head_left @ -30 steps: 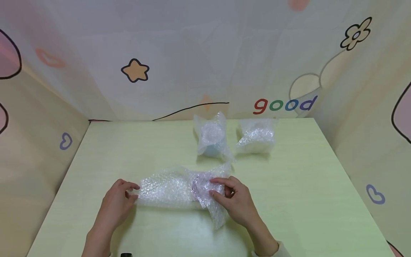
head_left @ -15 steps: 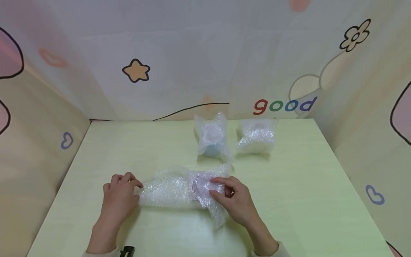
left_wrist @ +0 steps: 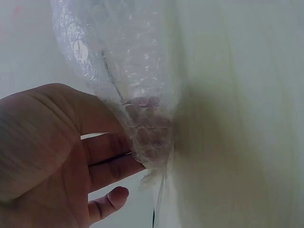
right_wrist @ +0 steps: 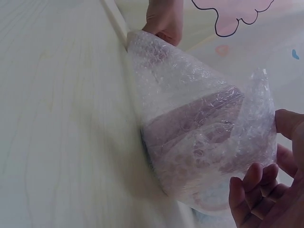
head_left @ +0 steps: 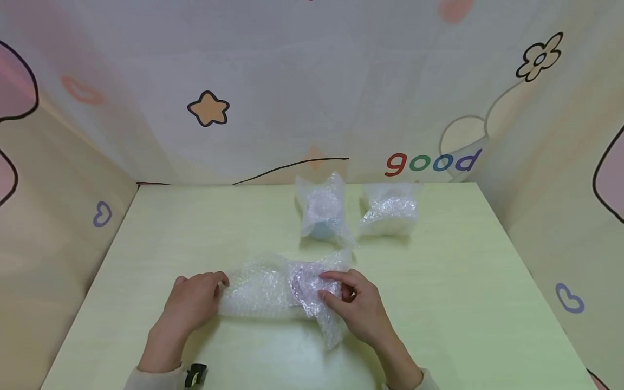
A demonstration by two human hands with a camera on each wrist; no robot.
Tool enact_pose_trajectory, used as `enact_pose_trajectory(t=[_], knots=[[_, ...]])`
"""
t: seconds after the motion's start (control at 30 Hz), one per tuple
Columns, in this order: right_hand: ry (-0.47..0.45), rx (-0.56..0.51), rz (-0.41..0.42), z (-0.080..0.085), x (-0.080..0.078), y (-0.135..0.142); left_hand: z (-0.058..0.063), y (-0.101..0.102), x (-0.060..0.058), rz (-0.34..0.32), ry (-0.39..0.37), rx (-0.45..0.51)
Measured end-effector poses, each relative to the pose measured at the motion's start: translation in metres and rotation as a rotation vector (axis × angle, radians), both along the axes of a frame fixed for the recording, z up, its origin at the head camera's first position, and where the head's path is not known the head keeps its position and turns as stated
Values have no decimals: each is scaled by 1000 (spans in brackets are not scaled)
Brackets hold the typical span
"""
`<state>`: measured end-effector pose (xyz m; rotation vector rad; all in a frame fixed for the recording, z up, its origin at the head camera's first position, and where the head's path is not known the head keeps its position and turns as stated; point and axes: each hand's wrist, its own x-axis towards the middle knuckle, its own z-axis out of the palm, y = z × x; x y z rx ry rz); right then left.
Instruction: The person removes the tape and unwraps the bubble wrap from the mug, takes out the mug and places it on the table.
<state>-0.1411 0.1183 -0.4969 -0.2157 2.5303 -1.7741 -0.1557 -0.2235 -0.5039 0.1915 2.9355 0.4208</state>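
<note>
A sheet of bubble wrap (head_left: 258,295) lies stretched from left to right near the middle of the table, its right part folded round a pinkish thing (right_wrist: 190,123) whose kind the wrap hides. At the loose left end, my left hand (head_left: 192,303) pinches the wrap; in the left wrist view some of its fingers (left_wrist: 114,168) go behind the clear sheet and show through it. My right hand (head_left: 358,303) holds the wrapped bundle at its right end, thumb and index finger spread on it. Its other fingers (right_wrist: 259,190) are curled beside the bundle.
Two more bubble-wrapped bundles stand at the back of the pale green table (head_left: 463,281): one bundle with a bluish base (head_left: 322,211) and a whitish bundle (head_left: 390,208) to its right. Patterned curtains (head_left: 292,97) enclose the back and sides. A small black object (head_left: 196,375) sits beside the left sleeve.
My left hand has shifted slightly right and turned over the wrap's loose end, which now reaches less far left. The right hand and the back bundles have stayed put.
</note>
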Motion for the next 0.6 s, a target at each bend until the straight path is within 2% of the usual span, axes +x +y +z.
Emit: enact_pose_trajectory(t=[0.3, 0.6], knots=[[43, 26, -3, 0, 3, 0, -5, 7, -9, 43, -63, -42], [37, 127, -9, 8, 1, -2, 1, 10, -12, 86, -159, 26]])
